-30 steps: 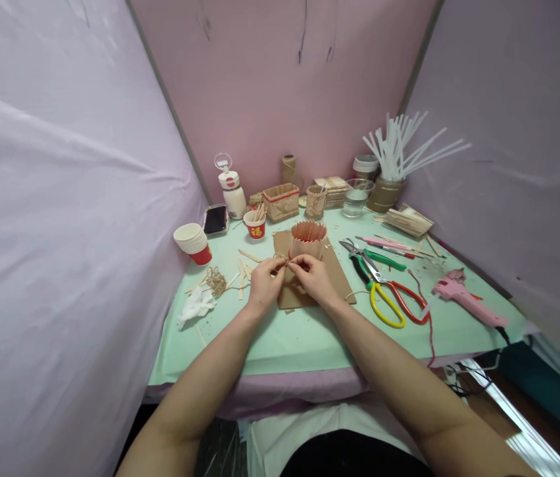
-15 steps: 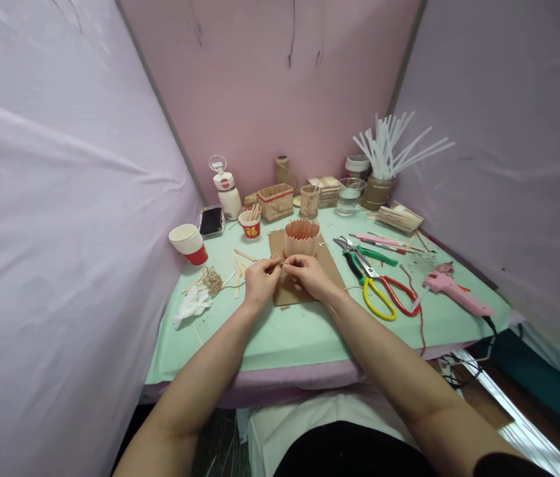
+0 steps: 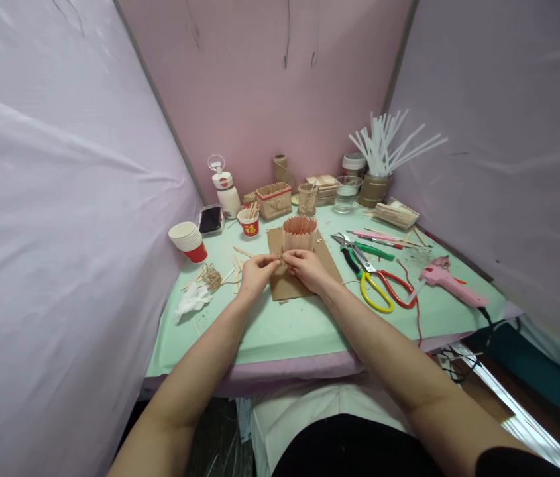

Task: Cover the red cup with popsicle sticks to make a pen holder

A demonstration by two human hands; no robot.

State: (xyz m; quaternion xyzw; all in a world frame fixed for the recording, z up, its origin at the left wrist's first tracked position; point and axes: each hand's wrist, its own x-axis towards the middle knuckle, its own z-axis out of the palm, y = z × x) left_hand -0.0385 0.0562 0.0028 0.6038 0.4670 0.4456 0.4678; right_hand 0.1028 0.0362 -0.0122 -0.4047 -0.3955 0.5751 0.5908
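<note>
My left hand [image 3: 256,274] and my right hand [image 3: 308,269] meet over a piece of brown cardboard [image 3: 287,289], fingertips pinched close together. Between them is a small bit of jute twine [image 3: 280,258], partly hidden by the fingers. A loose ball of twine [image 3: 213,279] lies to the left, and a thin strand shows at the right of the cardboard. Just behind my hands stands a round holder of upright wooden sticks [image 3: 299,233] with a jagged rim. Its lower part is hidden by my right hand.
On the right lie scissors [image 3: 378,289], pruning pliers [image 3: 352,258] and a pink glue gun [image 3: 451,283] with its cord. Paper cups [image 3: 189,241] and a crumpled tissue [image 3: 193,302] are on the left. Behind stand a stick basket [image 3: 274,202], a water bowl [image 3: 346,196] and glue sticks [image 3: 382,142].
Both hands keep their pinch at the twine, and the fingers have shifted slightly, with the left fingers more stretched out. The whole view has moved a little.
</note>
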